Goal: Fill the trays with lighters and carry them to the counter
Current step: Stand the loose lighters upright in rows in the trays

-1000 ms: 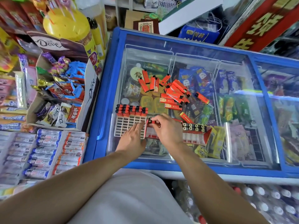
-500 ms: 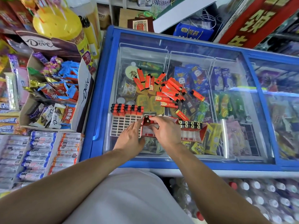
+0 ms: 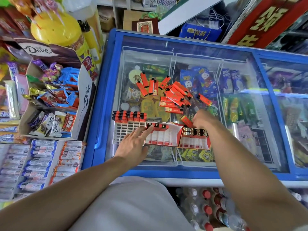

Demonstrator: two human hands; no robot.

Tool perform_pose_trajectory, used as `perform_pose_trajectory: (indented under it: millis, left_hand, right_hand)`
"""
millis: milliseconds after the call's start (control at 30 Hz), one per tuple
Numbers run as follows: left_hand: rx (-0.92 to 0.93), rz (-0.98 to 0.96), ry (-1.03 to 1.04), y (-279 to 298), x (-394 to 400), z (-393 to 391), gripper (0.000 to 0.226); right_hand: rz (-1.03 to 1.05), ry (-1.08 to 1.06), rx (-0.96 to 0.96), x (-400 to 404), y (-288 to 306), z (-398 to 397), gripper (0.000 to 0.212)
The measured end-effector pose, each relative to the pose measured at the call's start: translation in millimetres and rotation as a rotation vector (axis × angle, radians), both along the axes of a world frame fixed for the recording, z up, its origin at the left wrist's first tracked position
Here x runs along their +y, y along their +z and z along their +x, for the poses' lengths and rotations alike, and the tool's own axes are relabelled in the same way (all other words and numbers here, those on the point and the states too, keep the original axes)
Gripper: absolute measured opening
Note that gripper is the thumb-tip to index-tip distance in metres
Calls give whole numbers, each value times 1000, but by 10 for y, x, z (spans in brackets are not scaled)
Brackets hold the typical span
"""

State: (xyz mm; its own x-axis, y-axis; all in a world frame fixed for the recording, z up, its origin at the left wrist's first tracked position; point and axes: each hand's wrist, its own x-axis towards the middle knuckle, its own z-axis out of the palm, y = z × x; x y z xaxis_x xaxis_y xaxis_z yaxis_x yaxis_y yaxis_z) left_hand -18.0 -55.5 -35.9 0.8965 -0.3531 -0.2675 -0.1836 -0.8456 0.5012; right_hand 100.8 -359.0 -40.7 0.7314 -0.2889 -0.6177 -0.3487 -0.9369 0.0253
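Several loose red lighters (image 3: 175, 95) lie in a heap on the freezer's glass lid. A white grid tray (image 3: 125, 134) carries a row of lighters (image 3: 130, 116) at its far end. Beside it, a red-and-white tray (image 3: 164, 139) holds three lighters (image 3: 156, 126) at its far left. A second red tray (image 3: 195, 142) has a row of lighters (image 3: 195, 131) at its back. My left hand (image 3: 133, 145) lies flat, its straight fingers touching the middle tray's left end. My right hand (image 3: 203, 120) curls its fingers over the near end of one loose lighter (image 3: 185, 120).
The trays sit on a blue-framed chest freezer (image 3: 103, 90) full of ice creams. A Dove chocolate display box (image 3: 83, 104) and rows of candy rolls (image 3: 41, 164) stand to the left. Bottled drinks (image 3: 208, 205) sit below the freezer's front edge.
My right hand left the middle tray, where it set a lighter, and moved right and back to a loose lighter. My left hand stayed at the tray's left end.
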Motion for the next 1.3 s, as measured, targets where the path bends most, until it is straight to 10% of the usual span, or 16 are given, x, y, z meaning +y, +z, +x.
perform_pose_trajectory:
  millis: [167, 533, 1300]
  left_hand:
    - [5, -2, -9, -29, 6, 7, 82]
    - [5, 8, -23, -65, -16, -36, 87]
    - [9, -1, -46, -41, -5, -66, 92]
  right_hand:
    - [15, 60, 23, 67, 129, 6, 10]
    - [549, -70, -678, 540, 742, -746, 26]
    - [572, 115, -409, 958, 449, -1086, 26]
